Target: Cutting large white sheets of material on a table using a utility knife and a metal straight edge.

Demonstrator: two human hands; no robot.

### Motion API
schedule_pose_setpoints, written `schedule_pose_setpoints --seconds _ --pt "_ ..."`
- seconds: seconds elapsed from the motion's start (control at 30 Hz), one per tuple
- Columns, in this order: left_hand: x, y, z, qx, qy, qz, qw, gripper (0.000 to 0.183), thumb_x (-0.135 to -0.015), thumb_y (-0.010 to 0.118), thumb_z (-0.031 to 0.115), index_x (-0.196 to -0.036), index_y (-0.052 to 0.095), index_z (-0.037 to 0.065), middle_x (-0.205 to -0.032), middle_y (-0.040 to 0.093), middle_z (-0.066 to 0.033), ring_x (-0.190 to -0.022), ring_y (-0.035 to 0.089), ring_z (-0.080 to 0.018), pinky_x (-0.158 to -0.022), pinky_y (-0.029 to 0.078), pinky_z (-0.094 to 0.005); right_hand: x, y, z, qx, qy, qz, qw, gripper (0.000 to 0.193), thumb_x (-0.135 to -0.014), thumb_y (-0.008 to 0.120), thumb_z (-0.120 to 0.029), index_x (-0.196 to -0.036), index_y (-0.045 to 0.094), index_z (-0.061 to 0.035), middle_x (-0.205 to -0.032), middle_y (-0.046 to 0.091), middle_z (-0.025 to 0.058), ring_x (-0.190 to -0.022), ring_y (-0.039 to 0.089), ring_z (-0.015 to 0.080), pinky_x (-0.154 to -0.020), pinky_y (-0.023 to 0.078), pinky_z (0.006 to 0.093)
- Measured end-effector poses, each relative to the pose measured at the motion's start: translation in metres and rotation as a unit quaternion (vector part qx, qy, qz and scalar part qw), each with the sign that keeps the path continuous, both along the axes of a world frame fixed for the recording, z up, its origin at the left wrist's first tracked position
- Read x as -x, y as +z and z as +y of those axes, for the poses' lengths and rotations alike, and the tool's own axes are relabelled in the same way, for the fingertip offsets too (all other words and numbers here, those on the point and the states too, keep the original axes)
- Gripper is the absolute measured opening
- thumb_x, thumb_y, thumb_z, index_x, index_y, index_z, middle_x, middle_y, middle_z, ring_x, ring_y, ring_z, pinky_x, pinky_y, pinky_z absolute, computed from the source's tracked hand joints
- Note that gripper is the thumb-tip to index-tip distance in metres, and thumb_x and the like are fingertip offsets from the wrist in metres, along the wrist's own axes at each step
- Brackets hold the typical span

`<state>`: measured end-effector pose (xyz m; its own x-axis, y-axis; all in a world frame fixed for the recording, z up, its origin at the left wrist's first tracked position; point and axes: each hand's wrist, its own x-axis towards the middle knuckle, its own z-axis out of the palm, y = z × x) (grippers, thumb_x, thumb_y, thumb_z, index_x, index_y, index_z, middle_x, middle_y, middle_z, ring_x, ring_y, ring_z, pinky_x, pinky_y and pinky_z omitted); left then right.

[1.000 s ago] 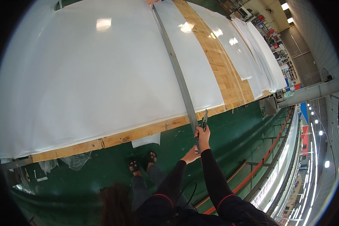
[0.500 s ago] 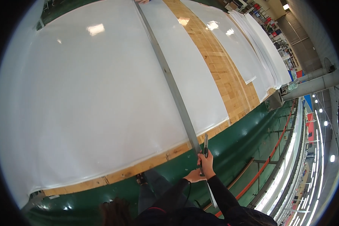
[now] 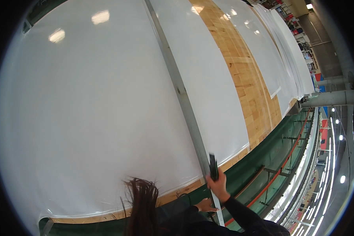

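Reference is the middle of the head view, 12 o'clock at the top. The right hand (image 3: 219, 185) is at 5 o'clock, its grip closed around a dark cutter (image 3: 213, 168) whose tip end points to 12 o'clock; the tool is slightly blurred. The cutter sits just beside a long grey metal bar (image 3: 179, 90), on the bar's 3 o'clock side. The bar runs across the worktop (image 3: 244, 82) from between 11 and 12 o'clock to between 5 and 6, projecting past the near edge.

The left hand (image 3: 204, 205) is between 5 and 6 o'clock, fingers at the bar's near end; whether its grip is tight or loose cannot be told. Glossy white sheeting (image 3: 98, 110) shows on both sides of the bar. Bare wood shows at 2 o'clock, with more white sheets (image 3: 299, 63) beyond. An orange rail (image 3: 279, 171) stands at 4 o'clock above the green floor (image 3: 244, 173). Dark hair (image 3: 143, 200) overlaps the worktop edge near 7 o'clock.
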<state>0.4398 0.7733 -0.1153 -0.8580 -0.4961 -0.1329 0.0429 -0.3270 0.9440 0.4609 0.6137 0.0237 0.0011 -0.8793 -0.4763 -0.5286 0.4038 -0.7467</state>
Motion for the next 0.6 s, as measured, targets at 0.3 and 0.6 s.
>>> schedule_pose_setpoints --seconds 0.3,0.6 --pt "0.013 -0.012 0.012 0.024 0.07 -0.015 0.997 0.062 -0.075 0.057 0.054 -0.118 0.05 0.009 -0.12 0.051 -0.0119 -0.114 0.044 -0.028 -0.095 0.029 -0.045 -0.238 -0.003 -0.337 0.418 0.284 0.105 0.856 0.024 -0.081 0.053 -0.018 -0.097 0.047 -0.0007 -0.07 0.057 0.0224 -0.066 0.057 0.0391 -0.056 0.044 0.0473" --pt "0.007 -0.009 0.011 -0.02 0.042 -0.035 0.998 0.074 -0.069 0.057 0.06 -0.121 0.046 0.008 -0.113 0.052 -0.017 -0.113 0.044 -0.0311 -0.1 0.017 -0.0561 -0.351 -0.011 -0.407 0.367 0.363 0.384 0.765 0.023 -0.075 0.05 -0.012 -0.087 0.062 0.0025 -0.086 0.062 0.0234 -0.086 0.06 0.0381 -0.077 0.049 0.0407"
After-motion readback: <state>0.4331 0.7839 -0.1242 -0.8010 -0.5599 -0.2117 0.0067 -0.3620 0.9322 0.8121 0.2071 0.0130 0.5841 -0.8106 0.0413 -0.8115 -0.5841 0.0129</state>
